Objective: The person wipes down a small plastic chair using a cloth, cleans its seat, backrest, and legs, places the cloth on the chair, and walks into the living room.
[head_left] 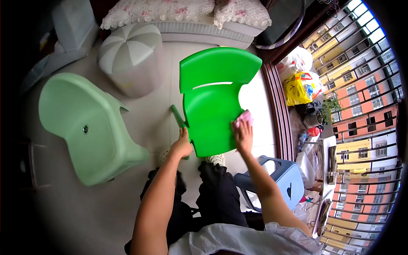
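Observation:
A bright green plastic chair [212, 114] stands in front of me, its backrest pointing away from my legs. My left hand [182, 146] grips the chair's near left side, by the leg. On the right edge of the seat, my right hand [243, 135] presses a pink cloth [243, 119], fingers wrapped over it. A pale green chair [91, 127] with a small round fitting in its seat is to the left, touched by neither hand.
A blue-grey stool [289, 185] stands by my right forearm. Beyond the chairs are a round striped-top stool [131, 59] and a sofa with floral covers [170, 10]. A sliding-door track [278, 114] runs along the right, with bags [299, 89] and window bars beyond.

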Available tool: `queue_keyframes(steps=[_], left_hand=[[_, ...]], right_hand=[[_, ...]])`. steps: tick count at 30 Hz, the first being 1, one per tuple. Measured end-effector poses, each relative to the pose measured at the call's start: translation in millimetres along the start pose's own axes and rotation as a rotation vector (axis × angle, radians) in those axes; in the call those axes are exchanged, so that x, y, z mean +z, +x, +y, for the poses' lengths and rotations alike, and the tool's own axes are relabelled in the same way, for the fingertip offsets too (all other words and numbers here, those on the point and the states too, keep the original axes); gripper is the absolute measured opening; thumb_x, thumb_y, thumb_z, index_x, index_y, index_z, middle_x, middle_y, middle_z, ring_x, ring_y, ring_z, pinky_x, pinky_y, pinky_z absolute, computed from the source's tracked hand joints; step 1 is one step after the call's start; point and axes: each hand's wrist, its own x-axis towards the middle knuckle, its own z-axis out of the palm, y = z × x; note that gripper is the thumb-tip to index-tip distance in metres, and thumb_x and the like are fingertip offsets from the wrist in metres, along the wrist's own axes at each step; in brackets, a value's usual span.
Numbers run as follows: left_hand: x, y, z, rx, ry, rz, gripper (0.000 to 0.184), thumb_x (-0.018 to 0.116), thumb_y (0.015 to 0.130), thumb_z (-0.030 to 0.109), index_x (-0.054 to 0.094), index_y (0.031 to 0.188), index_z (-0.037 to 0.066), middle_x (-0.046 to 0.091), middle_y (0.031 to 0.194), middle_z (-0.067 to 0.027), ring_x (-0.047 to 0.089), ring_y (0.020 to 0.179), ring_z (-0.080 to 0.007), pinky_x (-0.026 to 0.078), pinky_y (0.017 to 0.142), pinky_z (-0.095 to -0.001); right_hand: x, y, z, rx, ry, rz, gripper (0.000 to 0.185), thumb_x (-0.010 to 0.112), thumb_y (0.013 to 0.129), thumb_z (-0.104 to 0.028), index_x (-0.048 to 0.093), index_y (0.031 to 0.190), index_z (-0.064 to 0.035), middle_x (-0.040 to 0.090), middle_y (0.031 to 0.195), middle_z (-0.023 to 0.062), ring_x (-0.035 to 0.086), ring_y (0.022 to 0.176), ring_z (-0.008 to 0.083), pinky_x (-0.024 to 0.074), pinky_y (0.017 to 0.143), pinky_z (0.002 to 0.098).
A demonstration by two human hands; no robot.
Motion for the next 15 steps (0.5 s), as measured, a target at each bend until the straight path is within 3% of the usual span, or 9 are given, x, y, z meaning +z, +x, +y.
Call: queue_keyframes(steps=[2,3,5,7,10,13,15], left_hand=[[0,3,1,-0.027,-0.030,-0.012,0.082,0.036,0.072,-0.004,-0.004,0.142,0.008,-0.007,0.149,-0.0118,0.017,0.134,-0.0333,0.028,0.104,-0.0326],[-1,5,2,-0.036,-0.035,-0.013,0.082,0.036,0.071,-0.005,-0.004,0.142,0.008,-0.006,0.149,-0.0119,0.016,0.134,-0.0330,0.027,0.104,-0.0335],[10,18,-13,0.070,0.021,0.131,0.082,0.036,0.070,-0.006,-0.001,0.142,0.006,-0.002,0.149,-0.0135,0.015,0.135,-0.0311,0.026,0.105,-0.0344],[11,16,-14,0.103,0.037,0.135,0.080,0.039,0.071,-0.003,0.002,0.141,0.003,0.000,0.148,-0.0154,0.012,0.136,-0.0292,0.025,0.106,-0.0319],[6,16,-17,0.098,-0.006,0.081,0.078,0.041,0.075,0.000,0.000,0.141,0.003,0.000,0.148,-0.0156,0.010,0.136,-0.0293,0.025,0.106,-0.0312],[9,28,-23,0.120,-0.001,0.094,0.075,0.042,0.080,0.005,-0.002,0.141,0.004,-0.001,0.148,-0.0136,0.011,0.136,-0.0294,0.027,0.105,-0.0325],[8,22,-17,0.036,0.132,0.088,0.076,0.038,0.080,0.004,-0.006,0.142,0.010,-0.004,0.149,-0.0068,0.041,0.121,-0.0346,0.047,0.079,-0.0350]], right_hand=[[-11,3,-30,-0.011,0.043,-0.074,0.042,0.057,0.073,-0.005,0.052,0.114,-0.0011,0.054,0.110,0.0177,0.049,0.105,0.0370,0.0392,0.092,0.0409],[1,-2,-48,-0.165,0.032,0.031,0.045,0.059,0.073,-0.008,0.051,0.116,-0.0023,0.054,0.112,0.0174,0.049,0.106,0.0364,0.0380,0.094,0.0423],[17,-25,-73,-0.344,0.114,-0.182,0.052,0.060,0.073,-0.014,0.047,0.122,-0.0051,0.047,0.128,0.0111,0.040,0.121,0.0308,0.0302,0.102,0.0426],[13,-27,-90,-0.581,0.050,-0.303,0.053,0.059,0.075,-0.019,0.046,0.125,-0.0077,0.043,0.134,0.0071,0.036,0.126,0.0265,0.0240,0.106,0.0418],[3,-25,-73,-0.717,-0.005,-0.365,0.052,0.057,0.077,-0.022,0.046,0.126,-0.0099,0.041,0.135,0.0058,0.034,0.128,0.0241,0.0193,0.108,0.0422],[-19,-32,-41,-0.510,-0.002,-0.379,0.051,0.057,0.078,-0.023,0.046,0.127,-0.0115,0.043,0.134,0.0056,0.035,0.127,0.0233,0.0179,0.107,0.0434],[-17,-40,-5,-0.234,0.043,-0.284,0.047,0.054,0.081,-0.021,0.046,0.127,-0.0123,0.044,0.132,0.0064,0.036,0.127,0.0239,0.0185,0.106,0.0457]])
